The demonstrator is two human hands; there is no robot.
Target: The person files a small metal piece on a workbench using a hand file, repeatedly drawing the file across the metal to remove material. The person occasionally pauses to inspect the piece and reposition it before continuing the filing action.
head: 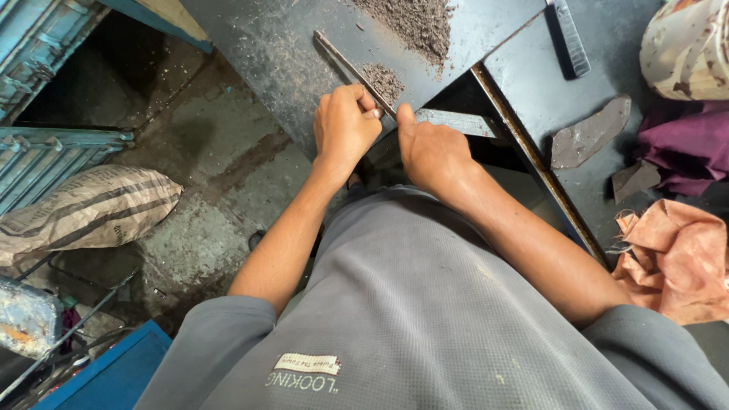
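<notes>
Together, both hands pinch a thin metal rod [351,70]: left hand [343,127] curled, right hand [431,152] thumb-pressed

Single head-worn view, looking steeply down past the torso, close above a dark workbench [273,45]

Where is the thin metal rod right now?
In the head view, the thin metal rod lies slanted on the dark metal table, upper centre, its near end gripped by the left hand, beside the small filings pile.
</notes>
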